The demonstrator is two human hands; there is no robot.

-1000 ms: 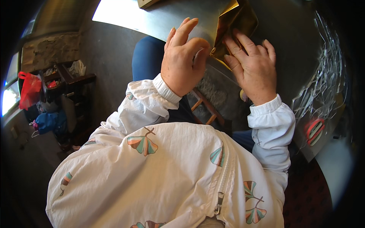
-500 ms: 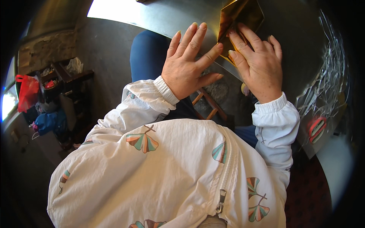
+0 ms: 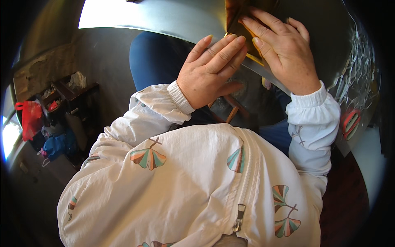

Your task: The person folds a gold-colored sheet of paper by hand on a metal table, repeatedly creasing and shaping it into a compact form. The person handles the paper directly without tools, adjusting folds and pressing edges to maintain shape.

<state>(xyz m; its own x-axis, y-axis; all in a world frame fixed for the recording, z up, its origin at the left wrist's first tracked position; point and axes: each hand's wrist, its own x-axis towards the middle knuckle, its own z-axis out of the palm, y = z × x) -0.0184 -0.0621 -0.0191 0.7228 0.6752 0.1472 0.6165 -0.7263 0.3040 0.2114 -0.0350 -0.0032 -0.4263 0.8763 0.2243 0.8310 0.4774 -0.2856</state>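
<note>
My left hand (image 3: 207,72) and right hand (image 3: 282,51) lie open, fingers flat, gripping nothing, on the gold paper (image 3: 242,18) at the table's (image 3: 164,16) near edge; thin, light, creasable, best pressed along edges.

Grey metal table (image 3: 164,16), shiny, its near edge curving across the top of the view from 11 to 3 o'clock. Gold foil sheet (image 3: 240,20) lies on it at 12 to 1 o'clock, close to the near edge. Clear plastic wrapping (image 3: 360,70) at 3 o'clock, a red-ringed object (image 3: 349,123) just below it.
</note>
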